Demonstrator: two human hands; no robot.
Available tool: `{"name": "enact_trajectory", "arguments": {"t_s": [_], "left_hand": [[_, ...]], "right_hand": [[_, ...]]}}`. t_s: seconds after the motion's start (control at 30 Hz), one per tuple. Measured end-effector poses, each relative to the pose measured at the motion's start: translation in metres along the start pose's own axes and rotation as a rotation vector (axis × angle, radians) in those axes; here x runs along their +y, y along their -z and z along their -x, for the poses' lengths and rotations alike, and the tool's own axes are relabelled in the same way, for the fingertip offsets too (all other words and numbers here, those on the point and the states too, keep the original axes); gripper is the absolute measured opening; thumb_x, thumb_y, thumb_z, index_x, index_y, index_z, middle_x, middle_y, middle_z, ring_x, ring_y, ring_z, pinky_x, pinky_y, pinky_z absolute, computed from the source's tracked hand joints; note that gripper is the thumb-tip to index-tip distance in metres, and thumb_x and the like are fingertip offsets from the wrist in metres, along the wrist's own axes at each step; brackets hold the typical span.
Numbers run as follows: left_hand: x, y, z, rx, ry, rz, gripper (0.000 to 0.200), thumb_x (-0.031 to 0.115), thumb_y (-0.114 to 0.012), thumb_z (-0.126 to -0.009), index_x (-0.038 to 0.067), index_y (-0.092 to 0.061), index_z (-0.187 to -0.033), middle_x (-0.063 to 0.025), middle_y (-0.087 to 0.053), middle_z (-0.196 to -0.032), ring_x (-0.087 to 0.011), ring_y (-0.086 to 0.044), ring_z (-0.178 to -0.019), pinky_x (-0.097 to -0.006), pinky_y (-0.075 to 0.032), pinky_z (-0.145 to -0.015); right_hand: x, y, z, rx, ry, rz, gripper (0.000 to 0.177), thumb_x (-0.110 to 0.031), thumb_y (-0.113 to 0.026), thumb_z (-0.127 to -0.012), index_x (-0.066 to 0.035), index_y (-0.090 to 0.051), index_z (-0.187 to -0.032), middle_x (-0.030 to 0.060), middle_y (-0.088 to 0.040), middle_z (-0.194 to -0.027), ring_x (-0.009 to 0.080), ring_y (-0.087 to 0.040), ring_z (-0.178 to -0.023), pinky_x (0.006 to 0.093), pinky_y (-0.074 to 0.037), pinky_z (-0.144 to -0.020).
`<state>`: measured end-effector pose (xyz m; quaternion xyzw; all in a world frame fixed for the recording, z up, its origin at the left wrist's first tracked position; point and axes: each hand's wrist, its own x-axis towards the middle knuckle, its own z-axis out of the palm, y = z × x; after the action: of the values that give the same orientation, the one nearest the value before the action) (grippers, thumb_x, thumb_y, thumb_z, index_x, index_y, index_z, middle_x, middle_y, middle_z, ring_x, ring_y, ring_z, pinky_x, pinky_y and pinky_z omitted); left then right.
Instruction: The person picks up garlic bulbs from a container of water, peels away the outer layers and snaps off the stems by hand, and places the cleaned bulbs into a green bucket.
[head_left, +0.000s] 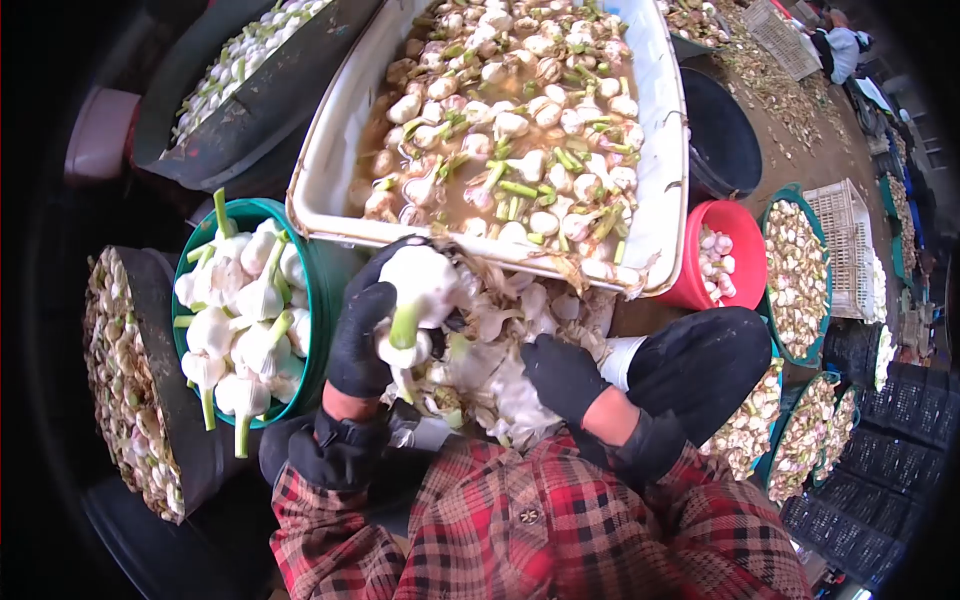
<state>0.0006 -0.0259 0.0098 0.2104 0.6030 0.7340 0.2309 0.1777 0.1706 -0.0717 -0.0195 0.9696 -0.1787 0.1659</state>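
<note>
Left hand (360, 338): gloved, clamped on garlic (420, 280).
Right hand (562, 374): resting on peels (505, 405), grip unclear.
Around: bucket (322, 300) at left, tub (665, 150) ahead, both full of bulbs.

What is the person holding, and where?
The left hand grips a garlic bulb by its side near the green stalk; the right hand rests on peelings.
</note>
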Motion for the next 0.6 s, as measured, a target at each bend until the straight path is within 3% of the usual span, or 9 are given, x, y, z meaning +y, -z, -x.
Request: {"name": "enact_trajectory", "arguments": {"t_s": [0.03, 0.13, 0.2, 0.3, 0.33, 0.43, 0.47, 0.57, 0.6], "left_hand": [[0.007, -0.008, 0.0, 0.133, 0.152, 0.243, 0.058, 0.029, -0.055, -0.08, -0.006, -0.05, -0.126, -0.0153, -0.061, -0.116, -0.0231, -0.059, -0.105, -0.0344, -0.046, -0.093], [-0.019, -0.016, 0.004, 0.102, 0.227, -0.007, 0.05, 0.02, -0.06, -0.082, -0.006, -0.052, -0.124, -0.0126, -0.062, -0.113, -0.0197, -0.059, -0.103, -0.0331, -0.046, -0.092], [-0.032, -0.03, 0.011, 0.027, 0.206, -0.174, 0.045, 0.007, -0.065, -0.082, -0.005, -0.052, -0.123, -0.012, -0.061, -0.113, -0.019, -0.057, -0.106, -0.0338, -0.045, -0.094], [-0.036, -0.051, 0.021, -0.087, 0.208, -0.089, 0.052, 0.017, -0.068, -0.086, -0.005, -0.046, -0.128, -0.0138, -0.058, -0.117, -0.019, -0.054, -0.11, -0.0331, -0.044, -0.096], [-0.036, -0.054, 0.022, -0.099, 0.133, -0.115, 0.049, 0.015, -0.066, -0.088, -0.006, -0.046, -0.128, -0.0142, -0.059, -0.114, -0.0179, -0.06, -0.1, -0.0318, -0.049, -0.087], [-0.027, -0.053, 0.02, -0.193, 0.313, -0.005, 0.043, 0.013, -0.062, -0.091, -0.006, -0.047, -0.127, -0.0127, -0.062, -0.107, -0.0138, -0.064, -0.074, -0.0275, -0.052, -0.066], [-0.032, -0.053, 0.021, -0.209, 0.28, -0.046, 0.041, 0.012, -0.061, -0.091, -0.006, -0.048, -0.126, -0.0117, -0.063, -0.104, -0.0125, -0.063, -0.067, -0.0261, -0.052, -0.06], [-0.038, -0.054, 0.025, -0.252, 0.358, -0.091, 0.039, 0.012, -0.062, -0.09, -0.006, -0.051, -0.123, -0.0108, -0.063, -0.103, -0.0134, -0.064, -0.072, -0.0265, -0.052, -0.061], [-0.04, -0.055, 0.027, -0.302, 0.383, -0.124, 0.038, 0.011, -0.061, -0.091, -0.007, -0.051, -0.123, -0.0122, -0.063, -0.105, -0.0143, -0.064, -0.076, -0.028, -0.053, -0.062]], "right_hand": [[-0.005, 0.019, 0.0, 0.176, 0.087, 0.058, 0.034, -0.02, -0.064, -0.079, -0.006, -0.057, -0.109, 0.0123, -0.058, -0.09, 0.0308, -0.061, -0.07, 0.045, -0.05, -0.06], [-0.028, 0.084, 0.001, 0.416, 0.123, 0.091, 0.055, -0.026, -0.072, -0.076, -0.008, -0.054, -0.124, 0.0097, -0.061, -0.091, 0.0271, -0.061, -0.068, 0.0413, -0.049, -0.059], [-0.037, 0.1, 0.001, 0.569, 0.073, -0.393, 0.055, -0.028, -0.076, -0.074, -0.008, -0.055, -0.121, 0.0094, -0.063, -0.089, 0.0255, -0.065, -0.071, 0.0364, -0.052, -0.06], [-0.037, 0.099, -0.004, 0.638, 0.129, -0.521, 0.042, -0.02, -0.078, -0.072, -0.009, -0.063, -0.11, 0.0111, -0.067, -0.087, 0.026, -0.067, -0.071, 0.0344, -0.053, -0.062], [-0.034, 0.095, -0.005, 0.648, 0.173, -0.518, 0.033, -0.017, -0.078, -0.073, -0.009, -0.066, -0.103, 0.0114, -0.067, -0.087, 0.0265, -0.067, -0.072, 0.0351, -0.053, -0.063], [0.0, 0.097, -0.006, 0.748, 0.018, -0.698, 0.02, -0.01, -0.073, -0.077, -0.008, -0.068, -0.096, 0.0112, -0.068, -0.086, 0.0243, -0.068, -0.077, 0.0322, -0.053, -0.067], [0.003, 0.128, 0.002, 0.783, -0.164, -0.618, 0.015, -0.009, -0.07, -0.083, -0.006, -0.069, -0.099, 0.0065, -0.07, -0.085, 0.0144, -0.065, -0.078, 0.0301, -0.052, -0.074], [0.084, 0.183, 0.001, 1.185, -0.234, -0.259, 0.023, -0.014, -0.07, -0.085, -0.005, -0.068, -0.106, 0.0076, -0.07, -0.081, 0.0107, -0.064, -0.066, 0.0279, -0.048, -0.058], [0.089, 0.217, 0.003, 1.203, -0.319, -0.153, 0.028, -0.021, -0.071, -0.085, -0.005, -0.067, -0.107, 0.0109, -0.068, -0.079, 0.0152, -0.064, -0.064, 0.029, -0.049, -0.058]]}}
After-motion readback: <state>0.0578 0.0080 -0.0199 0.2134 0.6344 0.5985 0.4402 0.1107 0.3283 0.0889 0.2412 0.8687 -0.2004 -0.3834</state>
